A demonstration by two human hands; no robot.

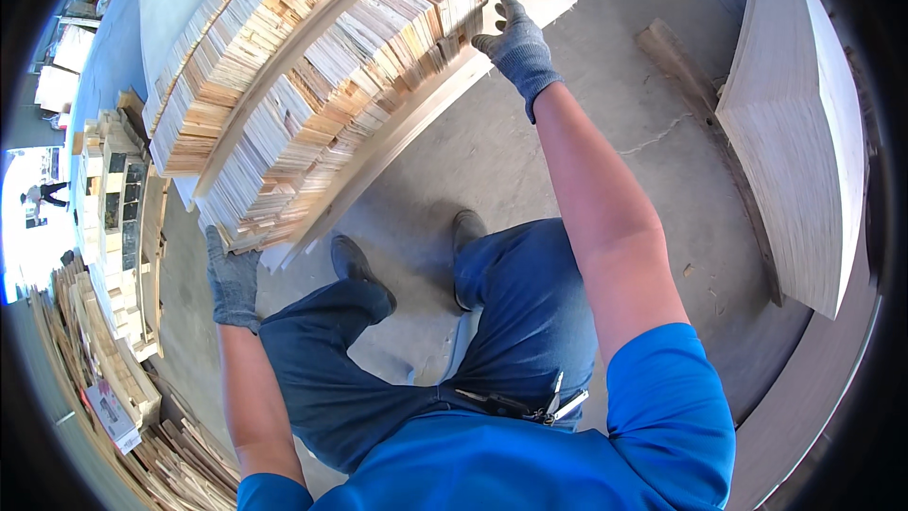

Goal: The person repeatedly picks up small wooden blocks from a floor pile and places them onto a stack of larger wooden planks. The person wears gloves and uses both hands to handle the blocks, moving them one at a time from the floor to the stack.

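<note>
A tall stack of thin wooden strips (pixel 312 118) stands before me, its layers parted by long flat boards. My left hand (pixel 233 282), in a grey glove, is at the stack's lower left end. Its fingers point up along the end of the strips, partly hidden, and seem to touch them. At the stack's far right end is my right hand (pixel 518 45), also gloved in grey. Its fingers are spread beside the ends of the strips, with nothing held. Whether the fingertips touch the wood I cannot tell.
A stack of pale sheets (pixel 794 123) rises at the right, with a long timber (pixel 705 104) on the concrete floor (pixel 624 132) beside it. Stacked lumber (pixel 118 227) and loose strips (pixel 184 459) lie at the left. A distant person (pixel 45 194) stands near a bright opening.
</note>
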